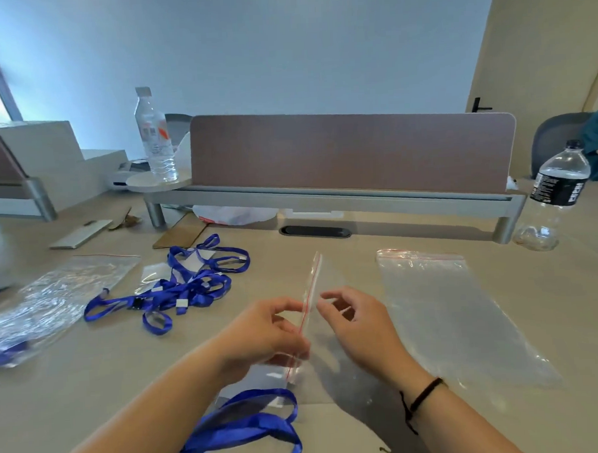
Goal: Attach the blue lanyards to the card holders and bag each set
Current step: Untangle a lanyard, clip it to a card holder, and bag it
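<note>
My left hand [268,334] and my right hand [360,326] hold a clear zip bag [322,283] with a red seal strip upright between them, each pinching one side of its mouth. A blue lanyard [245,430] with a clear card holder [263,382] lies on the table under my left forearm. A tangle of blue lanyards [187,286] and card holders lies at centre left.
A stack of empty zip bags [448,309] lies to the right. A filled bag [47,305] lies at the left. One water bottle [553,194] stands at the right, another [155,136] on a shelf by the brown desk divider [352,152]. A person's arm shows at far right.
</note>
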A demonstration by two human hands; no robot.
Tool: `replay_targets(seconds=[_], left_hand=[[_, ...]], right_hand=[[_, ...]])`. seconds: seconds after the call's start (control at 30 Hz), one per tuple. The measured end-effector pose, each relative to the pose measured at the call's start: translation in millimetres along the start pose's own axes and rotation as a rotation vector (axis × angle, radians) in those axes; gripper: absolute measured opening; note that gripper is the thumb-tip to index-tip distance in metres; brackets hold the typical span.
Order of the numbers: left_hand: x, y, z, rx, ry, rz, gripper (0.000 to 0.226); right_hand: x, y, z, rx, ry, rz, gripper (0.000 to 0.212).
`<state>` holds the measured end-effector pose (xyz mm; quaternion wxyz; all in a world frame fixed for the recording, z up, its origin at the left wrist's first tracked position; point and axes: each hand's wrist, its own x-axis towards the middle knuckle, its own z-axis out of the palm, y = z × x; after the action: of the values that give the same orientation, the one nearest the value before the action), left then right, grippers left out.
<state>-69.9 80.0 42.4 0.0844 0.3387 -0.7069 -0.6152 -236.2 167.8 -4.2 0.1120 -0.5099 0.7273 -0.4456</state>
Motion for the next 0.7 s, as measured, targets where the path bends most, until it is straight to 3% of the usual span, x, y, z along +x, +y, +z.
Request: replay_targets(seconds=[0.2,0.33,0.43,0.7], left_hand=[[-6.8,-24.3,-5.3,-0.043,0.080,0.077,0.028],[-8.2,-33.7,-19.0,-0.277,0.103,-0.033,0.018],[-2.8,-41.1,-24.2,-0.413,0.175,-0.105,0.021],[9.5,-47.9,-24.3,-0.252,0.209,-0.065,0.024]], right_hand=[[7.0,-28.6,47.0,0.029,-0.064,-0.007,0.038],[1.2,-25.4,49.4,-0.019,-0.238,-0.145,0.033],[-7.1,-19.5,47.9,0.023,-0.278,-0.171,0.033],[-14.4,-11.6,47.0,0.089,-0.191,-0.102,0.036]])
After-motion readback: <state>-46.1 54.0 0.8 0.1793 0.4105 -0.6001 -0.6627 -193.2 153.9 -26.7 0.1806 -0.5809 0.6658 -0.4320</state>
